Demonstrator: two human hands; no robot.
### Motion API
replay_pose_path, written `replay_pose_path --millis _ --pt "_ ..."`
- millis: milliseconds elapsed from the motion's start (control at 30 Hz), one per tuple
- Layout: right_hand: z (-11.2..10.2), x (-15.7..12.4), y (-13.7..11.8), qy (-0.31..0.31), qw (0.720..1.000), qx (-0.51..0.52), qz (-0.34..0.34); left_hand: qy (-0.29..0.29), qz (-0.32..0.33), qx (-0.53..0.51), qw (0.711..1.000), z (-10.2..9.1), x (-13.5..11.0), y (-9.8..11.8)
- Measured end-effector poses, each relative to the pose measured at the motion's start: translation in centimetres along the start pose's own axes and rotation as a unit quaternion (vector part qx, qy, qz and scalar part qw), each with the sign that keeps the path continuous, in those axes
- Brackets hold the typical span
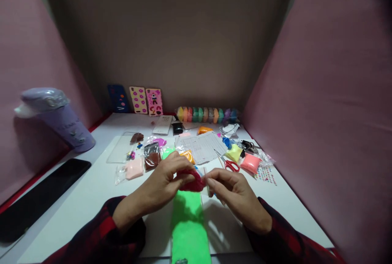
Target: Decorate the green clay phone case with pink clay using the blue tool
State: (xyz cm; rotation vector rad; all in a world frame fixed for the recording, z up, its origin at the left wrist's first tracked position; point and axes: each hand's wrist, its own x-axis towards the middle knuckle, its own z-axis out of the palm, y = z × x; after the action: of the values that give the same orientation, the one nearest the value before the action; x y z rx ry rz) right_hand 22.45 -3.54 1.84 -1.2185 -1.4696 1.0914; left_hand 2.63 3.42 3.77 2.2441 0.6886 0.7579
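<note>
A small clear packet of red clay [191, 181] is held up between my two hands. My left hand [163, 182] is closed around its red body, the fingers on top and the thumb underneath. At the packet's clear end, my right hand [231, 188] pinches the plastic edge between thumb and fingertips. Below them on the white board lies a long flat piece covered in bright green clay [190, 231], with a small clear part at its near end. I cannot tell whether the packet is unsealed.
Clay packets, such as a brown one [152, 156] and a coral one [251, 163], lie around red-handled scissors [228, 163]. Decorated phone cases [154, 101] lean on the back wall beside a row of coloured clays [206, 115]. A purple tumbler [65, 125] and black phone [45, 198] are left.
</note>
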Motion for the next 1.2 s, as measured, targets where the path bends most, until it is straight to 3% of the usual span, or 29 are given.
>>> replay_pose_path --millis 300,400,500,600,767,900,1033,1200 --pt "0.0 -0.2 0.5 0.032 0.977 -0.177 -0.115 0.008 0.091 0.095 0.991 0.4 0.1 0.6" --pt "0.3 -0.4 0.9 0.066 0.973 -0.184 -0.119 0.106 0.103 0.149 0.978 0.8 0.0 0.5" --pt "0.7 -0.6 1.2 0.141 0.957 -0.208 -0.146 0.211 0.118 0.176 0.954 1.7 -0.4 0.7" --pt "1.1 -1.0 1.3 0.172 0.931 -0.245 -0.209 0.164 0.089 0.115 0.976 3.1 -0.8 1.5" --pt "1.8 -1.6 1.8 0.152 0.911 -0.269 -0.273 0.111 0.020 0.053 0.992 4.8 -1.1 2.3" --pt "2.0 -1.7 2.1 0.164 0.908 -0.277 -0.267 0.128 0.000 0.072 0.989 4.9 -1.1 1.8" --pt "1.8 -1.5 1.9 0.208 0.917 -0.262 -0.219 0.162 -0.051 0.106 0.980 4.8 -1.0 1.4" --pt "1.7 -1.4 1.7 0.186 0.927 -0.249 -0.210 0.146 -0.041 0.083 0.985 4.7 -1.1 1.6"
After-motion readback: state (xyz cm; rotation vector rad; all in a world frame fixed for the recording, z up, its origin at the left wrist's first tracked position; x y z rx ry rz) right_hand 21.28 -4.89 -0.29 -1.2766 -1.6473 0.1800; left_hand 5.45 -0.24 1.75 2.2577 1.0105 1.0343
